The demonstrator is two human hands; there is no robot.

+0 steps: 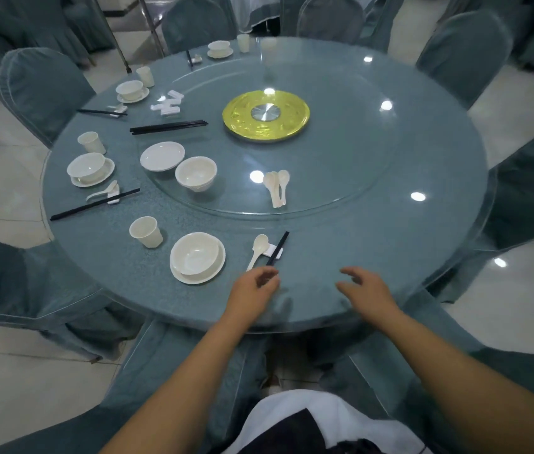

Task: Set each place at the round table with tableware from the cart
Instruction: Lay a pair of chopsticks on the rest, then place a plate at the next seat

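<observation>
Left hand [254,290] pinches chopsticks [278,248] | spoon [258,248] just beside

The person is wearing nothing on either forearm: both arms are showing bare from the wrist to the bottom edge of the view, with no watch, ring or band on the left hand [252,291] or the right hand [368,291]. Lower down, a white garment [298,411] is showing over dark clothing [291,434].
</observation>
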